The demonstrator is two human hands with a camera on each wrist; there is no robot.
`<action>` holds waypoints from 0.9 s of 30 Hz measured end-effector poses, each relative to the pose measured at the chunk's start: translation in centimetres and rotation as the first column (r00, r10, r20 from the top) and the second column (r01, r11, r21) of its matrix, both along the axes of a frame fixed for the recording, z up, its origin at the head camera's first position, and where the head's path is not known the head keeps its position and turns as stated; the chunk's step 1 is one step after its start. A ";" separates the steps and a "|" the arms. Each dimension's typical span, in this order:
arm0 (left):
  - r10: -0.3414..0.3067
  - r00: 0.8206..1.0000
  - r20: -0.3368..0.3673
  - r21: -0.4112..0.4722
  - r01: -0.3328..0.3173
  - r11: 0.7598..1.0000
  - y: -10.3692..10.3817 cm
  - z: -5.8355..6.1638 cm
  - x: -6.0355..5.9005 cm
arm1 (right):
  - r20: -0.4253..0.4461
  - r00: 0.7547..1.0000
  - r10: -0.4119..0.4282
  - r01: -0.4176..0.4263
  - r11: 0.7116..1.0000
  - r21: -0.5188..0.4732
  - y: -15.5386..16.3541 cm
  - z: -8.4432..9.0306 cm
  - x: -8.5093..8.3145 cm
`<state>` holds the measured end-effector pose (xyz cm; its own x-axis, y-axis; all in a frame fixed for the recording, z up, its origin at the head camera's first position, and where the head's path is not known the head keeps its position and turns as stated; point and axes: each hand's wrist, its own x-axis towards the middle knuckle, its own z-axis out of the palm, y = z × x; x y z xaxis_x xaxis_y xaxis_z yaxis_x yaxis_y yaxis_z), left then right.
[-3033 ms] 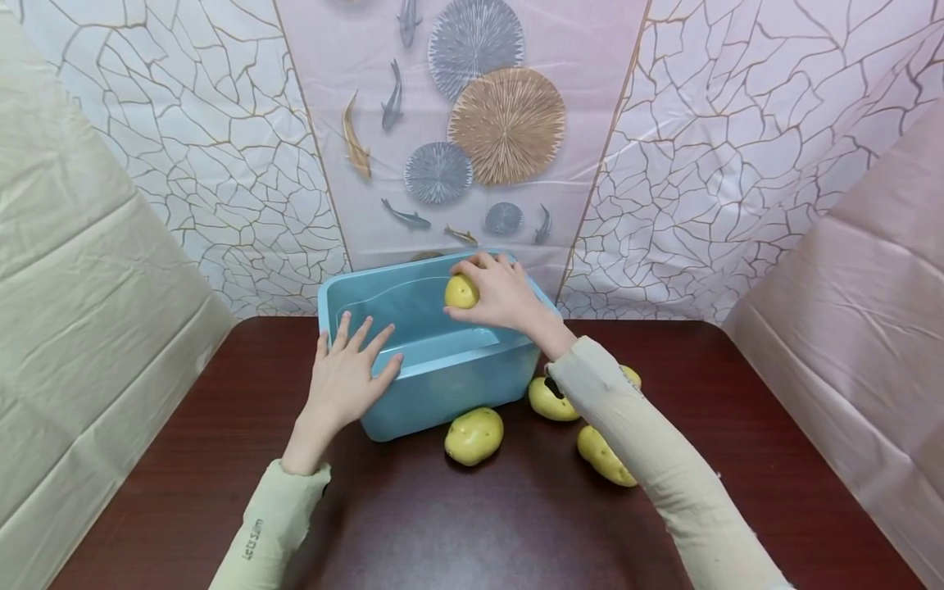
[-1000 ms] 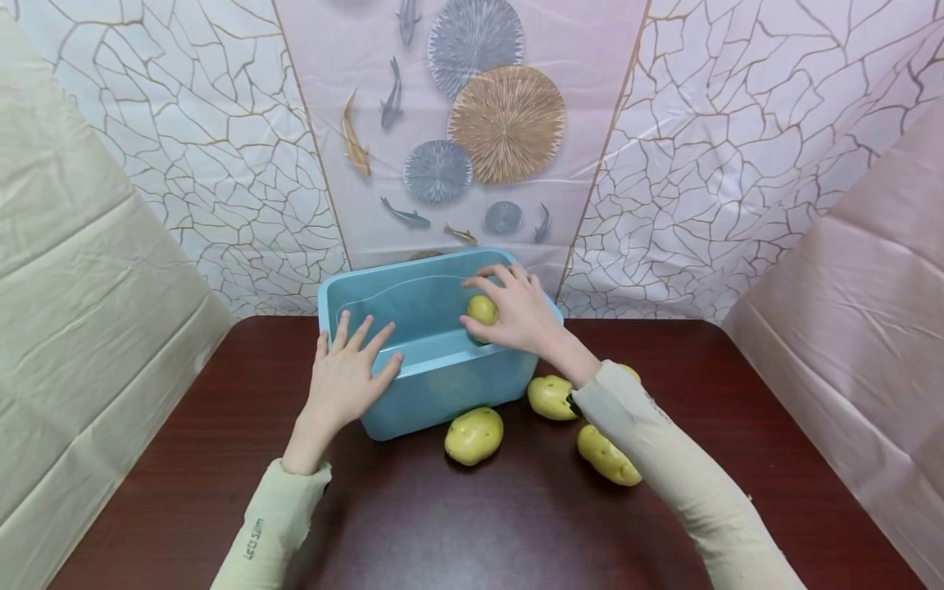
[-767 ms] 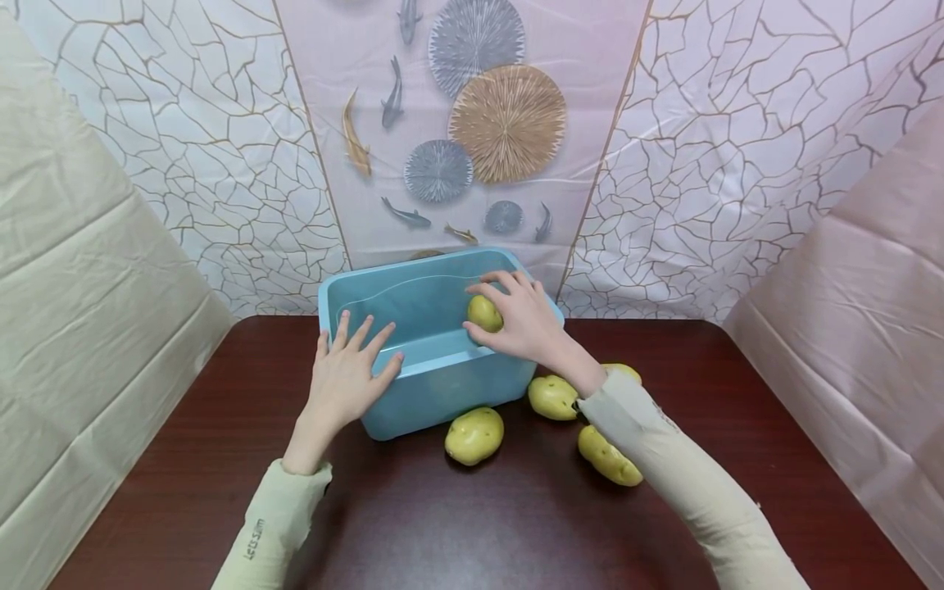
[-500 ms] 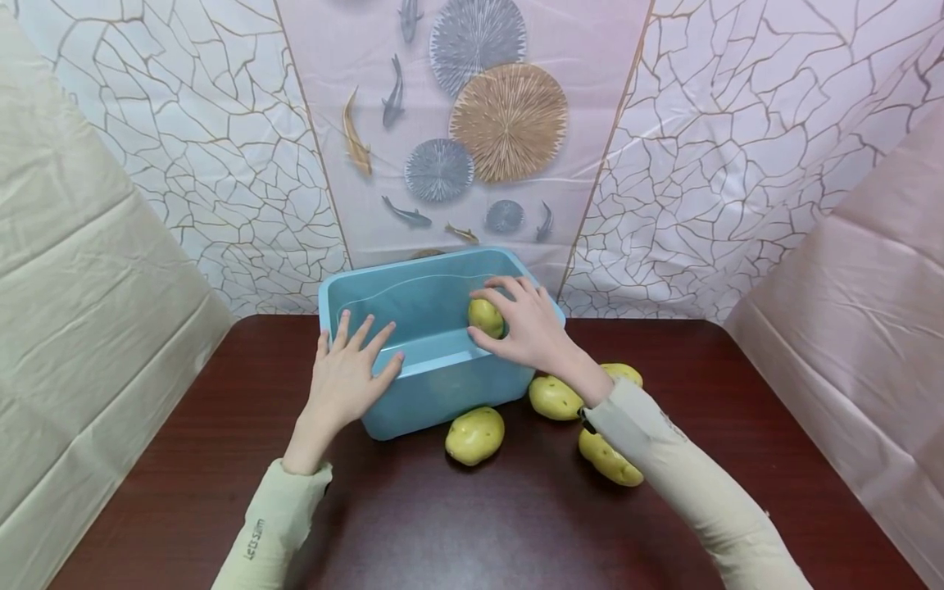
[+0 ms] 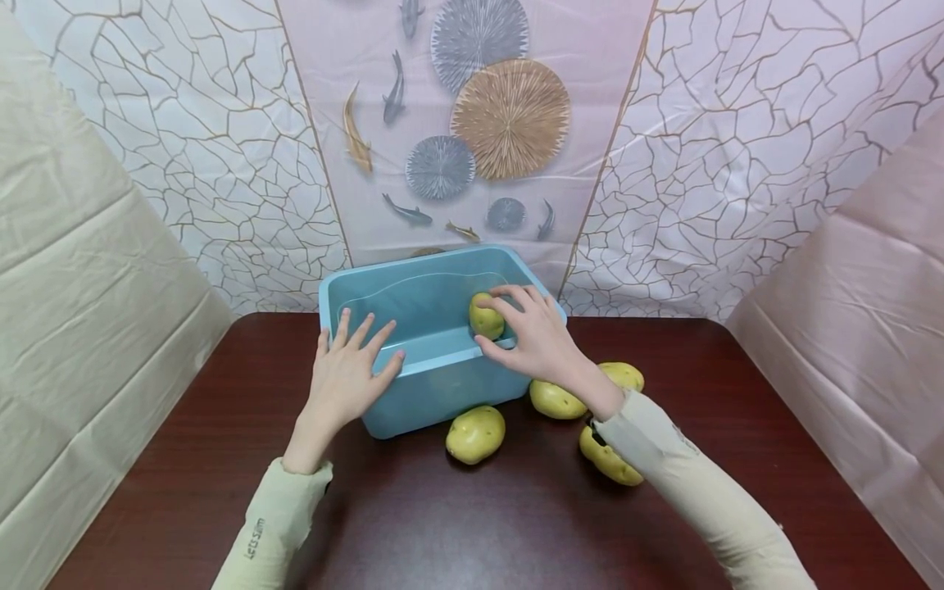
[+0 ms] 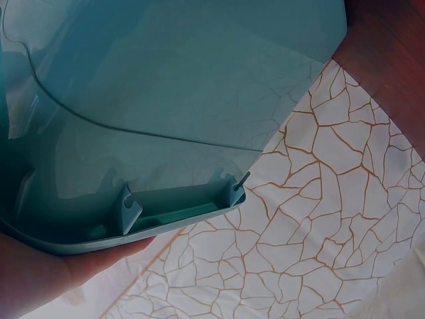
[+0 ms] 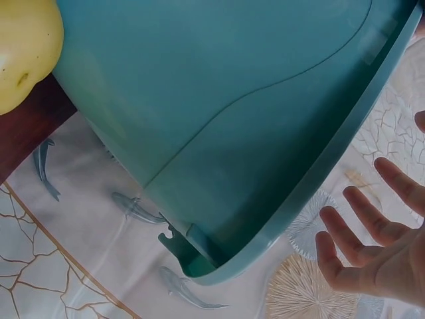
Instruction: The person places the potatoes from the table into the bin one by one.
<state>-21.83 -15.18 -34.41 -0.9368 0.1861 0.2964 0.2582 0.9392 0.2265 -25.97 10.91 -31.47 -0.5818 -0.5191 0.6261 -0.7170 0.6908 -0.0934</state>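
My left hand (image 5: 345,378) lies with spread fingers on the near left part of the light blue plastic bin (image 5: 435,393); the left wrist view shows it against the bin's rim (image 6: 86,248). A yellow potato (image 5: 483,318) sits inside the bin at the right end. Over that end, my right hand (image 5: 542,342) has its thumb and fingers apart, partly overlapping the potato in the head view. In the right wrist view, the same hand (image 7: 382,256) shows nothing between its loosely bent fingers, beside the rim.
One potato (image 5: 475,434) lies in front of the bin on the dark red-brown table (image 5: 442,524). Right of the bin are more potatoes: one (image 5: 556,401) near its corner, one (image 5: 622,376) behind the forearm, and another (image 5: 610,460) partly under the sleeve. A patterned cloth stands behind.
The right hand brought the potato down into the bin's right end and let go of it, then drew back toward the right. The left hand has stayed on the bin.
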 end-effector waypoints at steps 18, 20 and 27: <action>0.004 1.000 -0.010 -0.003 -0.004 1.000 0.0 -0.1 -0.1 | -0.028 0.999 0.025 -0.026 1.000 -0.018 0.8 -0.9 2.0; 0.005 1.000 -0.008 -0.004 -0.005 1.000 0.0 -0.1 0.0 | -0.031 0.999 0.031 -0.031 0.999 -0.015 0.9 -1.1 2.1; 0.007 1.000 0.003 -0.012 -0.007 1.000 0.1 0.1 0.0 | -0.035 0.998 0.048 -0.048 0.999 -0.022 1.3 -1.6 2.7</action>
